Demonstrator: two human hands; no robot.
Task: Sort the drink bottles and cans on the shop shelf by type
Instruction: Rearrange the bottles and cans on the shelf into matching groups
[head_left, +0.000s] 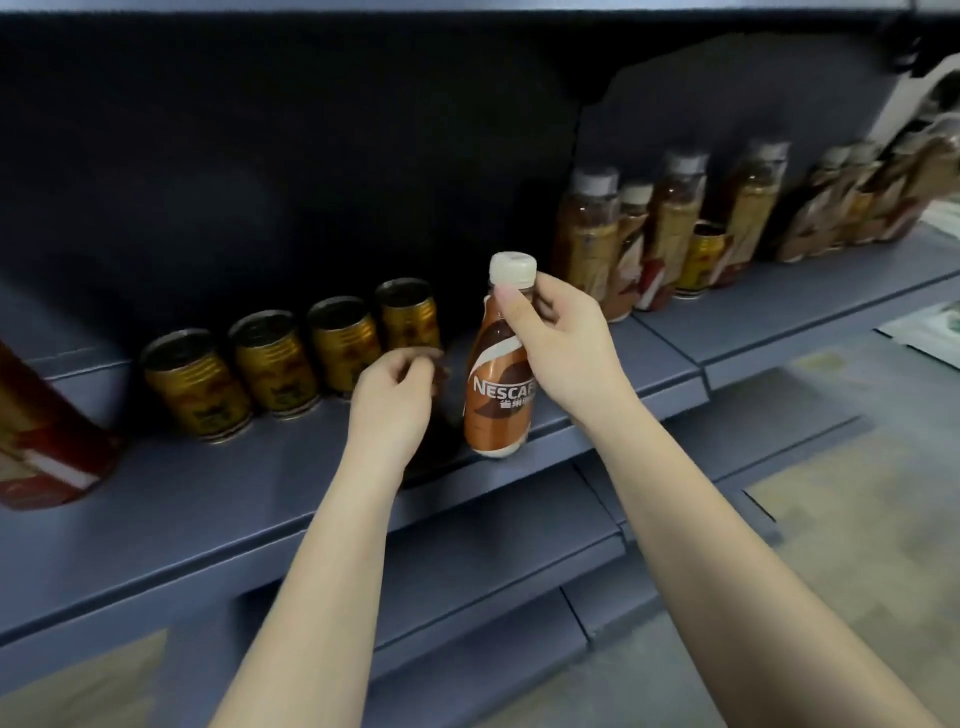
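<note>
My right hand (561, 343) grips a brown Nescafé bottle (498, 384) with a white cap by its neck, holding it upright just above the front edge of the blue shelf (260, 488). My left hand (395, 400) hovers beside it to the left, fingers curled, nothing visible in it. Behind the left hand stands a row of several gold cans (275, 364). To the right stand several bottles (670, 223) with white caps, and a single gold can (701, 260) sits among them.
A large red container (41, 436) stands at the shelf's far left. More bottles (852, 197) crowd the far right. Lower shelves (493, 582) jut out below. The shelf back is dark.
</note>
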